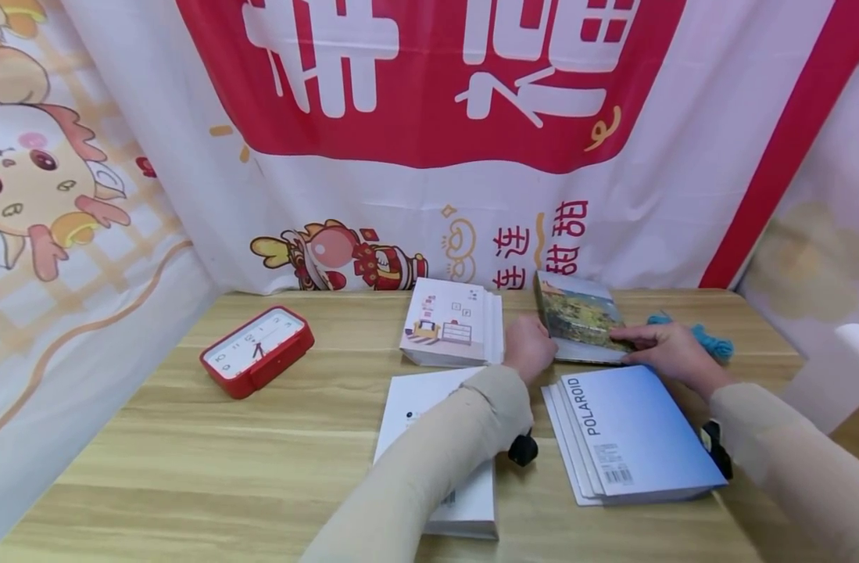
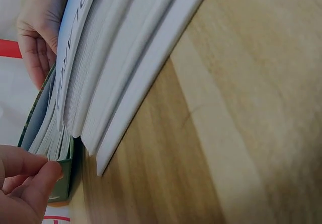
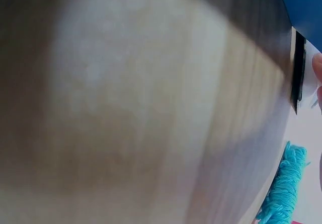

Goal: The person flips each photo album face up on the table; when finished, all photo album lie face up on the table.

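Observation:
A hardcover book (image 1: 580, 313) with a yellow-green landscape picture on its cover lies at the back right, its cover tilted up from the white pages. My left hand (image 1: 531, 348) pinches its near left corner; in the left wrist view, thumb and finger of that hand (image 2: 25, 178) meet at the page ends by the green spine. At the book's right side, my right hand (image 1: 664, 356) grips the cover, fingers lying over the picture. The left wrist view shows this hand (image 2: 40, 38) from the far side, partly hidden. Only fingertips (image 3: 318, 68) show in the right wrist view.
White-and-blue POLAROID books (image 1: 640, 430) are stacked just in front. Left of the hands sit a white illustrated book stack (image 1: 446, 320) and a white book (image 1: 408, 414) under my left forearm. Blue yarn (image 1: 714, 342) lies behind my right hand; a red clock (image 1: 256, 352) stands far left.

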`<act>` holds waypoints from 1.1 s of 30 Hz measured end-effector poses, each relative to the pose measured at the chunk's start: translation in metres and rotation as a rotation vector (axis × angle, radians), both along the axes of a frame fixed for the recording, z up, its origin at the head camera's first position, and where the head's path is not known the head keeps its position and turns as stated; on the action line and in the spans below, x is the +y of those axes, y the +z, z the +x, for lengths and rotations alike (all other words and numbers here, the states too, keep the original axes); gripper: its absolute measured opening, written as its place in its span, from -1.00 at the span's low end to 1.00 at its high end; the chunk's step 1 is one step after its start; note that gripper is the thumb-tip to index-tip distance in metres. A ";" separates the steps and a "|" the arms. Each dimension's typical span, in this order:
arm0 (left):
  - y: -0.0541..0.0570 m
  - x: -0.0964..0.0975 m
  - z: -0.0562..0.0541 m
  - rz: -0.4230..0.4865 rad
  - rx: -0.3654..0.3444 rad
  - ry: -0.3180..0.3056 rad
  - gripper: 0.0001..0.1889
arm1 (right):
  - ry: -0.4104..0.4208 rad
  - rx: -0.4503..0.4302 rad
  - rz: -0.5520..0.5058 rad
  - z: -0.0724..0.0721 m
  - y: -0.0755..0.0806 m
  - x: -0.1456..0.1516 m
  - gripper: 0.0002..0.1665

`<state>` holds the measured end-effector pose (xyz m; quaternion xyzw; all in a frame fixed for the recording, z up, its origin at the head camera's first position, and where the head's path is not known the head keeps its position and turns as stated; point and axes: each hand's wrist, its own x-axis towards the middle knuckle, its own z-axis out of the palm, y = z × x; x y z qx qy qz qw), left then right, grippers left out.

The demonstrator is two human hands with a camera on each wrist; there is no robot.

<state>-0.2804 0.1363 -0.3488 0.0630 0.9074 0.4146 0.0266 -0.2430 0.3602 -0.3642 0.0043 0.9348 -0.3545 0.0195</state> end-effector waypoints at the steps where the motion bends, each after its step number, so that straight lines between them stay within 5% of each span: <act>1: 0.000 0.000 0.000 -0.012 0.004 -0.008 -0.78 | -0.001 0.000 -0.003 0.000 0.000 0.000 -0.45; 10: -0.003 -0.003 -0.003 0.042 -0.113 -0.004 -0.77 | 0.020 0.006 -0.002 -0.001 -0.003 0.000 -0.51; 15: -0.003 -0.002 -0.002 0.044 -0.123 -0.001 -0.77 | 0.020 -0.009 -0.001 -0.001 -0.004 0.001 -0.50; 26: 0.000 -0.002 0.000 0.071 0.057 -0.007 -0.83 | 0.023 0.002 0.021 -0.001 -0.004 0.001 -0.51; 33: 0.000 -0.002 0.000 0.039 0.097 -0.036 -0.83 | 0.018 -0.010 0.034 -0.002 -0.004 0.002 -0.51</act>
